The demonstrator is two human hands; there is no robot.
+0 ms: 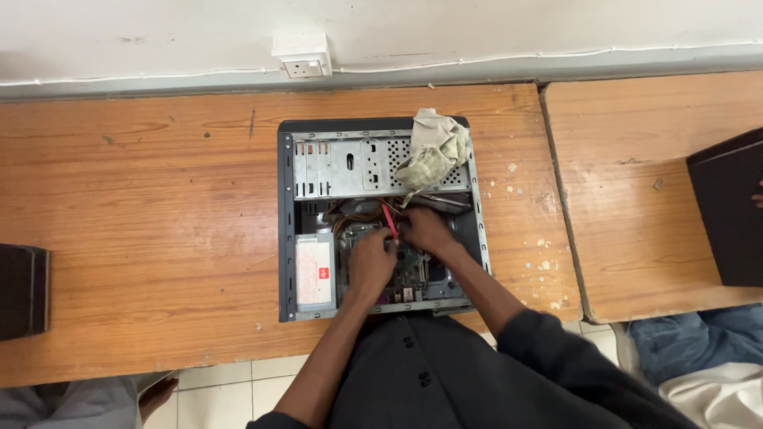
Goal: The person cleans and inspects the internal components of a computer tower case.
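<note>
Head view, one frame, as I logged it. Item: open computer case [381, 218], centre of frame, lying on its side on a wooden desk [143, 238]. Left hand [371, 264] and right hand [427, 230] were both inside, over the motherboard [407, 274]. A red cable [389, 220] ran diagonally from upper left to lower right, ending between the hands; the right hand sat nearer. Fingers curled down, grip hidden: I could not tell what they clamped. White rectangular label with red mark on the power supply [315, 272], lower left of case. Crumpled cloth [433, 151] at upper right corner. White wall socket [306, 65] above.
</note>
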